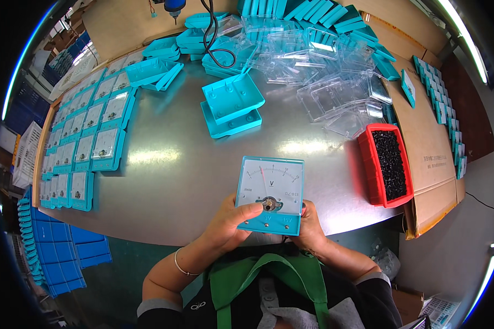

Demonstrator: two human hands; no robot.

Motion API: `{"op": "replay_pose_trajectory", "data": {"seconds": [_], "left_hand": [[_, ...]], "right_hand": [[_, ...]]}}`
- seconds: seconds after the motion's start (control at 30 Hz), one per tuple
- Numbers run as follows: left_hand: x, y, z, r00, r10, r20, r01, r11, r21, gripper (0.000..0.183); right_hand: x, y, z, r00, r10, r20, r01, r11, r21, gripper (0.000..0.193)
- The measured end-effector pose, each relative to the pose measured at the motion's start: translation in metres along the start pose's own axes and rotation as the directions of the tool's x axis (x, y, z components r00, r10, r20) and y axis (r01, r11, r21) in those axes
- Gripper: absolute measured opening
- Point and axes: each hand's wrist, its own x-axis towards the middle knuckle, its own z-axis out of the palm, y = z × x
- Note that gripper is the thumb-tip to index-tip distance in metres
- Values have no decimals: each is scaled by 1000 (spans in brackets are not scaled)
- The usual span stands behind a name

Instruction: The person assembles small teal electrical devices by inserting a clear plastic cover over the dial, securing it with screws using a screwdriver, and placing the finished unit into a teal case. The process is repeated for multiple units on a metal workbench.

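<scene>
Close to the table's near edge I hold a voltmeter (pixel 282 183) with a turquoise base, a white dial and a thin needle. My left hand (pixel 229 223) grips its lower left side, with the thumb lying on the front by the round metal mechanism under the dial. At the lower right side, my right hand (pixel 311 227) is closed round the meter's edge; most of its fingers are hidden behind it. Beyond the meter, two turquoise housings (pixel 233 98) lie stacked on the metal table (pixel 175 192).
Rows of assembled meters (pixel 74 142) line the left side. Clear plastic covers (pixel 335 96) and turquoise housings are heaped at the back. A red bin (pixel 371 164) of small black parts stands at right, beside cardboard (pixel 431 175). A screwdriver (pixel 175 6) hangs at the top.
</scene>
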Motion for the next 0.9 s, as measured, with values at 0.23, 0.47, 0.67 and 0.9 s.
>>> {"op": "replay_pose_trajectory", "data": {"seconds": [0.23, 0.47, 0.67, 0.9], "left_hand": [[1, 1, 2, 1000, -9, -1, 9, 1000, 5, 50], [0, -1, 0, 1000, -27, 14, 27, 1000, -4, 52], [-3, -1, 1, 999, -47, 7, 47, 999, 11, 52], [-6, 3, -5, 999, 18, -30, -17, 998, 53, 55]], "right_hand": [[-1, -7, 5, 997, -54, 55, 53, 998, 23, 16], [-2, -9, 6, 994, -66, 92, 61, 997, 53, 16], [-4, -12, 10, 994, -74, 85, 71, 997, 39, 14], [2, -19, -6, 981, 193, 20, -194, 979, 67, 22]]}}
